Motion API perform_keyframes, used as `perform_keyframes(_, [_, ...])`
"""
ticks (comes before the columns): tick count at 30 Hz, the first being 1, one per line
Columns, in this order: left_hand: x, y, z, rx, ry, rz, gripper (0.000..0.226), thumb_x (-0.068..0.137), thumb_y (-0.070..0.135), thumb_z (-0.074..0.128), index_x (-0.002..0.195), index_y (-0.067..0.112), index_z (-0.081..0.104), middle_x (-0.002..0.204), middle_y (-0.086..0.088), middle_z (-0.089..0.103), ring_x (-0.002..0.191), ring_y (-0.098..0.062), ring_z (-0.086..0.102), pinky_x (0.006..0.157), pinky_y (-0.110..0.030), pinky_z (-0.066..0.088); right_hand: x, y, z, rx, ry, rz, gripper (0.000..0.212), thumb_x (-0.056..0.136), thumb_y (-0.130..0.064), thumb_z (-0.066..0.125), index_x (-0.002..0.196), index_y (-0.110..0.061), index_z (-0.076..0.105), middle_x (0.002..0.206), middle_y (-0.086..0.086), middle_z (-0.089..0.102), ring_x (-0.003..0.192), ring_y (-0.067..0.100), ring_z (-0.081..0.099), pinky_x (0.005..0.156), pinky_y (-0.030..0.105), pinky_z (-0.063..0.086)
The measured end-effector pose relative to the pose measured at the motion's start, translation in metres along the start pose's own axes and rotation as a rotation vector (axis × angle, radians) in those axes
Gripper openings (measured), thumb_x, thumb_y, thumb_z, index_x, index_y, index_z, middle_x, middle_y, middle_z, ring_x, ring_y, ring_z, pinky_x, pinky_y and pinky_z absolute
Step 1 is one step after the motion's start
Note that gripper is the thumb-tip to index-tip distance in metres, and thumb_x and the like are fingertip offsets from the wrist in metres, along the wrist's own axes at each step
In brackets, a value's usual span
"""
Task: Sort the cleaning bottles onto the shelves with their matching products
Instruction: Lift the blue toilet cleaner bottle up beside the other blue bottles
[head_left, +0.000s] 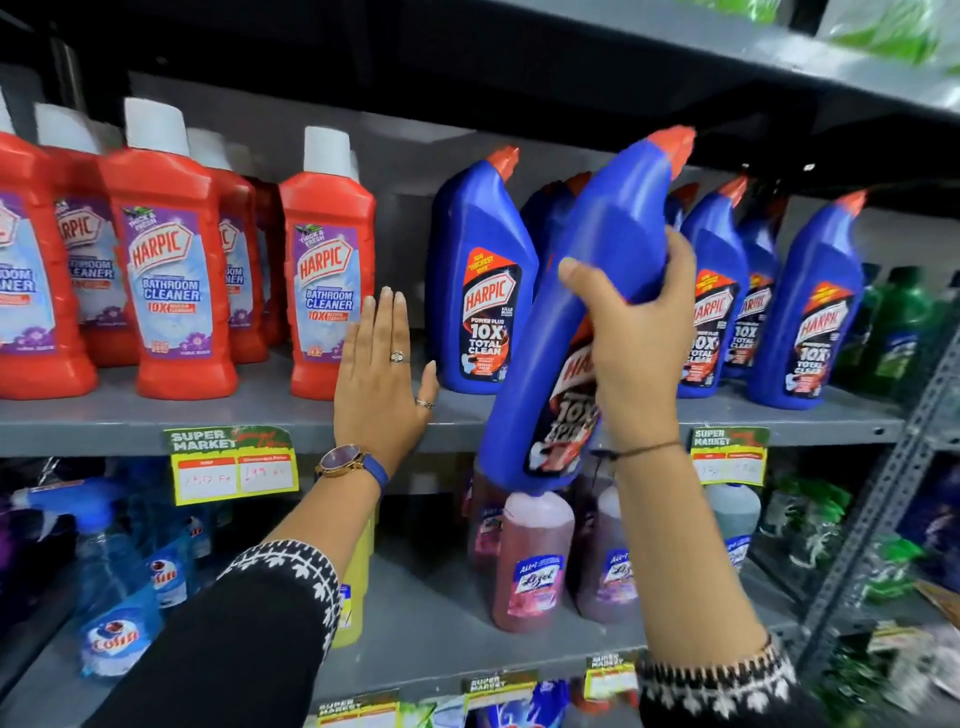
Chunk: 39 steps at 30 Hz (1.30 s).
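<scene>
Item in hand: blue plastic toilet-cleaner bottle with orange cap (597, 291), tilted, before grey metal shelf (260, 415).
Right hand (639, 332): fingers clamped round it.
Left hand (382, 379): fingers apart, empty, at shelf edge.
Progress: matching blue bottles (480, 280) stand shelved behind; held bottle not yet placed.

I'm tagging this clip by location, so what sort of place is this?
A supermarket cleaning-products aisle, most likely: grey metal shelf, a "Super Market" price tag on its edge, and rows of red Harpic bathroom cleaner bottles.
</scene>
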<state>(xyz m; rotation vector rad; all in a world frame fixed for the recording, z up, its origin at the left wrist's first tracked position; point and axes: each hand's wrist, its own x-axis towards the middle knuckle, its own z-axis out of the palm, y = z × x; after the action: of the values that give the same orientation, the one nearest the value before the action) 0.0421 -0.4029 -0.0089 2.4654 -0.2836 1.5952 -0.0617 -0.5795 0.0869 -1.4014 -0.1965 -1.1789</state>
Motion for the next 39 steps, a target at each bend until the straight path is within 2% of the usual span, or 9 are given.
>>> perform_keyframes(2, [0.000, 0.001, 0.000, 0.007, -0.004, -0.007, 0.069, 0.092, 0.037, 0.032, 0.148, 0.000, 0.018, 0.154, -0.018, 0.023, 0.143, -0.028, 0.014, 0.119, -0.033, 0.002, 0.027, -0.003, 0.000, -0.066, 0.035, -0.051, 0.063, 0.059, -0.042, 0.077, 0.116, -0.027, 0.053, 0.109, -0.010, 0.062, 0.097, 0.009, 0.061, 0.086, 0.033, 0.051])
perform_keyframes(5, [-0.001, 0.001, -0.001, 0.014, -0.017, -0.011, 0.069, 0.092, 0.037, 0.030, 0.149, 0.001, 0.017, 0.155, -0.018, 0.021, 0.144, -0.029, 0.014, 0.119, -0.034, 0.001, 0.062, 0.007, 0.002, -0.194, 0.072, -0.088, 0.073, 0.061, -0.045, 0.075, 0.125, -0.022, 0.050, 0.120, -0.002, 0.059, 0.109, 0.018, 0.056, 0.092, 0.041, 0.048])
perform_keyframes(11, [-0.002, 0.002, -0.001, 0.027, -0.030, -0.004, 0.069, 0.093, 0.037, 0.030, 0.149, -0.001, 0.018, 0.154, -0.018, 0.022, 0.143, -0.030, 0.016, 0.119, -0.035, 0.002, 0.100, 0.047, 0.011, -0.410, 0.051, -0.063, 0.084, 0.065, -0.049, 0.072, 0.137, -0.022, 0.039, 0.139, 0.002, 0.046, 0.125, 0.025, 0.043, 0.100, 0.054, 0.039])
perform_keyframes(20, [-0.001, 0.003, -0.001, 0.039, -0.019, -0.003, 0.068, 0.092, 0.037, 0.030, 0.148, -0.001, 0.020, 0.153, -0.018, 0.025, 0.143, -0.031, 0.017, 0.118, -0.035, 0.003, 0.101, 0.092, 0.019, -0.517, -0.035, -0.034, 0.087, 0.070, -0.049, 0.073, 0.142, -0.023, 0.032, 0.148, 0.001, 0.036, 0.133, 0.027, 0.033, 0.103, 0.057, 0.032])
perform_keyframes(23, [-0.001, 0.004, -0.002, 0.041, -0.021, -0.010, 0.068, 0.092, 0.037, 0.030, 0.148, -0.001, 0.020, 0.154, -0.018, 0.024, 0.143, -0.030, 0.016, 0.118, -0.034, 0.002, 0.099, 0.096, 0.015, -0.528, -0.073, 0.004, 0.095, 0.070, -0.051, 0.074, 0.146, -0.024, 0.023, 0.153, 0.004, 0.027, 0.139, 0.027, 0.026, 0.103, 0.063, 0.031])
perform_keyframes(27, [-0.001, 0.004, -0.003, 0.045, -0.016, -0.005, 0.068, 0.092, 0.037, 0.030, 0.148, -0.001, 0.020, 0.154, -0.018, 0.024, 0.143, -0.030, 0.016, 0.119, -0.033, 0.002, 0.069, 0.116, 0.004, -0.572, -0.115, 0.139, 0.125, 0.060, -0.049, 0.083, 0.148, -0.034, -0.004, 0.157, 0.017, 0.009, 0.141, 0.040, 0.019, 0.101, 0.068, 0.029])
perform_keyframes(29, [-0.002, 0.004, -0.003, 0.042, -0.013, -0.002, 0.068, 0.092, 0.037, 0.031, 0.148, -0.001, 0.020, 0.154, -0.018, 0.024, 0.143, -0.030, 0.016, 0.118, -0.033, 0.001, 0.053, 0.126, -0.002, -0.594, -0.139, 0.144, 0.131, 0.059, -0.043, 0.086, 0.147, -0.036, -0.010, 0.155, 0.023, 0.012, 0.138, 0.043, 0.024, 0.102, 0.066, 0.030])
perform_keyframes(32, [-0.001, 0.004, -0.004, 0.043, -0.018, 0.005, 0.068, 0.092, 0.036, 0.031, 0.148, -0.001, 0.021, 0.154, -0.017, 0.025, 0.143, -0.030, 0.017, 0.119, -0.033, 0.001, 0.058, 0.129, -0.003, -0.569, -0.140, 0.138, 0.131, 0.058, -0.037, 0.088, 0.149, -0.032, -0.006, 0.148, 0.027, 0.023, 0.129, 0.042, 0.037, 0.101, 0.058, 0.037])
perform_keyframes(39, [-0.001, 0.004, -0.003, 0.039, -0.025, -0.012, 0.069, 0.091, 0.036, 0.031, 0.148, 0.000, 0.021, 0.154, -0.016, 0.024, 0.143, -0.029, 0.018, 0.119, -0.033, 0.002, 0.074, 0.138, 0.003, -0.583, -0.084, 0.174, 0.129, 0.059, -0.035, 0.088, 0.149, -0.031, -0.005, 0.148, 0.027, 0.023, 0.128, 0.043, 0.037, 0.100, 0.058, 0.037])
